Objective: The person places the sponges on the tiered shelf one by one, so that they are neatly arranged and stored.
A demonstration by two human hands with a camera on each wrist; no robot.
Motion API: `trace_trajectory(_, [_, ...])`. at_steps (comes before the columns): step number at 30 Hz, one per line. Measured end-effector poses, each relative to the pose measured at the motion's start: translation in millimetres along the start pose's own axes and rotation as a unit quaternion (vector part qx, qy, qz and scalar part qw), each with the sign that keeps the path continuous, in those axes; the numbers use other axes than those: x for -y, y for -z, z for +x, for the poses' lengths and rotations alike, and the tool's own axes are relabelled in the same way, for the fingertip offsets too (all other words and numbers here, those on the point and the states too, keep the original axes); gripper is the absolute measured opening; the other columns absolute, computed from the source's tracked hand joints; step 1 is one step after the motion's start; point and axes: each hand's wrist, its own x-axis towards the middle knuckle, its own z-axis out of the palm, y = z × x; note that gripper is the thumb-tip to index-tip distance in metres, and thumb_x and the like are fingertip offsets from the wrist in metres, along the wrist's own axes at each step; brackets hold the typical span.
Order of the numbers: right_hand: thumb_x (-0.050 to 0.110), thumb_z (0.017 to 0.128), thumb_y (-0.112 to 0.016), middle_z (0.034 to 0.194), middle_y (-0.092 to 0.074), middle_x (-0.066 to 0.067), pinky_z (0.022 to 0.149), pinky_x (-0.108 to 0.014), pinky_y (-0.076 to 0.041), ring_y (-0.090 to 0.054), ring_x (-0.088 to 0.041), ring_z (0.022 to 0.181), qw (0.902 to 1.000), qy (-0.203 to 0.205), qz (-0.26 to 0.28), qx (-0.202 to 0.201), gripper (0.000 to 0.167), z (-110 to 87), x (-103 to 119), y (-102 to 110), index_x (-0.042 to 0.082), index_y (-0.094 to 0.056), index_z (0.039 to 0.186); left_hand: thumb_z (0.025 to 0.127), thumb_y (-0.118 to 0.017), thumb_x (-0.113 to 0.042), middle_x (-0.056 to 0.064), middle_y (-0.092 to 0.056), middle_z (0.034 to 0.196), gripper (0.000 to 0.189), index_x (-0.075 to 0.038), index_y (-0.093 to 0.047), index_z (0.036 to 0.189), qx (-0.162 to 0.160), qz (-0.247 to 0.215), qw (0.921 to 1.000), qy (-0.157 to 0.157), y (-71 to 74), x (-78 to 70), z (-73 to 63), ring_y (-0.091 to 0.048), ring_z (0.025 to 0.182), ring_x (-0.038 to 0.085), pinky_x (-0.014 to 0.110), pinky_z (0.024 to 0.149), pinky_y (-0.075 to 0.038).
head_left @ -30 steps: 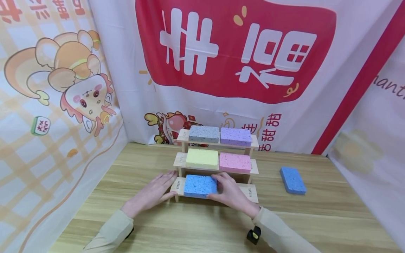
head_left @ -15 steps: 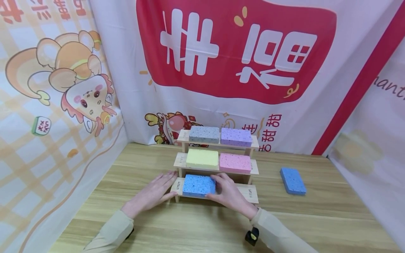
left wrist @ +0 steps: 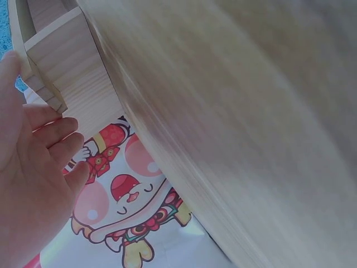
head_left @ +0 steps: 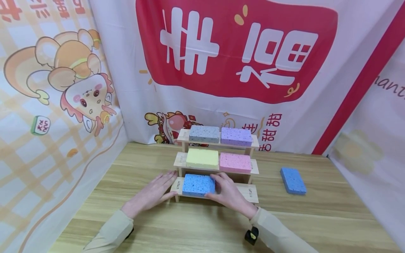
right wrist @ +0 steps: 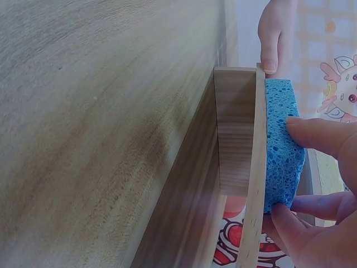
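Observation:
A three-tier wooden rack (head_left: 248, 191) stands on the table. On its lowest step lies a blue speckled sponge (head_left: 198, 185), toward the left. My right hand (head_left: 229, 191) grips this sponge at its right end, thumb on the front side and fingers behind; the right wrist view shows the sponge (right wrist: 281, 145) flat against the step. My left hand (head_left: 155, 191) rests against the rack's left end with fingers fairly straight and its thumb at the lowest step's edge. In the left wrist view the left hand's fingertips (left wrist: 58, 131) are beside the wooden end.
A yellow sponge (head_left: 202, 158) and a pink sponge (head_left: 235, 162) lie on the middle step. Above them are a grey sponge (head_left: 204, 134) and a purple sponge (head_left: 236, 136). Another blue sponge (head_left: 293, 181) lies on the table (head_left: 300, 225) at right. Printed cloth (head_left: 221, 102) hangs behind.
The blue sponge has shifted slightly left along the lowest step, with my right hand moving along with it. My left hand has stayed at the rack's left end.

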Motion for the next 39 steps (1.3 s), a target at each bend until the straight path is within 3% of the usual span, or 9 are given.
trace_trajectory(11, [0.033, 0.078, -0.084, 0.121, -0.061, -0.013, 0.085, -0.033, -0.056, -0.056, -0.016, 0.099, 0.9997, 0.022, -0.006, -0.007, 0.07, -2.3, -2.5, 1.4, -0.004, -0.058, 0.132, 0.102, -0.042, -0.053, 0.016, -0.028, 0.162, 0.074, -0.002, -0.028, 0.154, 0.01, -0.002, 0.9999, 0.005, 1.8, -1.8, 0.2, -0.03, 0.151, 0.032, 0.051, 0.125, -0.026])
trace_trajectory(22, [0.029, 0.074, -0.087, 0.12, -0.063, -0.013, 0.085, -0.033, -0.058, -0.061, -0.022, 0.098, 0.9988, 0.022, -0.01, -0.044, 0.071, -18.1, -7.1, 14.3, -0.003, -0.06, 0.13, 0.102, -0.043, -0.052, 0.018, -0.03, 0.161, 0.074, 0.0, -0.031, 0.153, 0.0, -0.003, 1.0, 0.0, 2.3, -2.2, 0.4, -0.033, 0.149, 0.034, 0.052, 0.124, -0.027])
trace_trajectory(27, [0.026, 0.075, -0.086, 0.122, -0.063, -0.011, 0.09, -0.033, -0.059, -0.064, -0.024, 0.103, 0.9991, -0.007, 0.015, -0.039, 0.065, -26.3, -10.8, 22.1, 0.001, -0.061, 0.13, 0.102, -0.043, -0.052, 0.018, -0.03, 0.161, 0.074, 0.0, -0.031, 0.153, -0.003, -0.002, 1.0, -0.001, 1.7, -1.5, 0.8, -0.033, 0.149, 0.034, 0.053, 0.124, -0.028])
trace_trajectory(33, [0.015, 0.077, -0.085, 0.122, -0.062, -0.014, 0.094, -0.037, -0.059, -0.063, -0.03, 0.114, 0.9958, -0.002, 0.075, -0.051, 0.058, -36.7, -13.7, 32.9, -0.002, -0.061, 0.126, 0.102, -0.044, -0.052, 0.017, -0.029, 0.161, 0.075, -0.001, -0.029, 0.154, 0.002, -0.008, 1.0, 0.002, 2.3, -2.0, 0.0, -0.032, 0.15, 0.034, 0.052, 0.124, -0.027])
trace_trajectory(39, [0.012, 0.077, -0.085, 0.122, -0.064, -0.011, 0.093, -0.035, -0.06, -0.064, -0.03, 0.114, 0.9946, -0.011, 0.078, -0.068, 0.053, -46.6, -15.0, 46.9, 0.004, -0.062, 0.125, 0.102, -0.043, -0.052, 0.016, -0.027, 0.162, 0.074, -0.002, -0.028, 0.154, 0.007, -0.006, 0.9999, 0.007, 2.0, -1.8, 0.2, -0.03, 0.151, 0.033, 0.051, 0.125, -0.026])
